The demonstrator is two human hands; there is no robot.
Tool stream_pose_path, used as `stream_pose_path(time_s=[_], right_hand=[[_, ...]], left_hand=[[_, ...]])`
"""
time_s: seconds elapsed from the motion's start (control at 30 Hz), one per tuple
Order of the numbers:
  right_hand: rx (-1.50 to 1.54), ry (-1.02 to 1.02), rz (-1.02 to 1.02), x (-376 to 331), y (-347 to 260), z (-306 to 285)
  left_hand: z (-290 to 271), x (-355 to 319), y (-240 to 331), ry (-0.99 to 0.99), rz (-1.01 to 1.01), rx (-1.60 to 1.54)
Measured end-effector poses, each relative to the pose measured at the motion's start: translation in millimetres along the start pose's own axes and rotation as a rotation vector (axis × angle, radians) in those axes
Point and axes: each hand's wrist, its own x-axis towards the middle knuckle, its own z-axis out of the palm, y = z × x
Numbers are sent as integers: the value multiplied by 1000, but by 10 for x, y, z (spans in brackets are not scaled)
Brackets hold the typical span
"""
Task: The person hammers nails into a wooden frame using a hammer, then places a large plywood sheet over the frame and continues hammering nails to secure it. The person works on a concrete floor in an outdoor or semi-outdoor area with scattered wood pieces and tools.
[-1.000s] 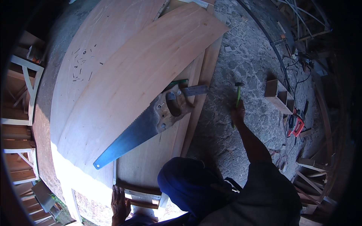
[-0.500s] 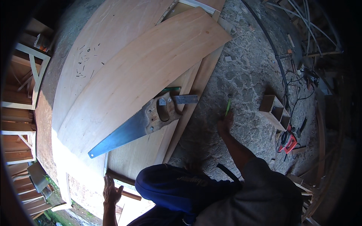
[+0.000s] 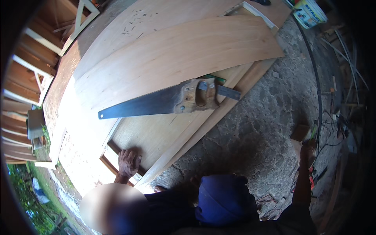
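Note:
My left hand (image 3: 128,163) rests, fingers out, on the near corner of a framed wooden panel (image 3: 145,131). Far to the right, my right hand (image 3: 308,149) reaches beside a small wooden box (image 3: 299,133) on the floor. It holds a slim green-handled tool (image 3: 313,131), whose working end is too small to make out. Across the panel and a loose plywood sheet (image 3: 188,47) lies a handsaw (image 3: 156,100) with a worn wooden handle. A metal ruler (image 3: 229,92) sticks out from under that handle, near a green strip (image 3: 214,78).
Nails (image 3: 137,23) lie scattered on the far plywood. A white bucket (image 3: 309,13) stands at the far right. A black cable (image 3: 311,58) runs over the rough concrete floor (image 3: 254,125). A red power tool (image 3: 311,180) lies beyond my right arm, and wooden frames (image 3: 39,70) stand at left.
My right hand has moved right with the green-handled tool, to the wooden box. My left hand has come forward onto the panel's corner. The whole view has shifted and turned.

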Motion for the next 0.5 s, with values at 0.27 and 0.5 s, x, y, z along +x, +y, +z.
stream_pose_path(time_s=[0.27, 0.5], right_hand=[[736, -16, -510, -195, -2572, -358], [1075, -615, -1515, -1907, -6547, -1701]], left_hand=[[-194, -66, 251, -218, 17, 102], [97, -103, 279, 45, -3, 57]])
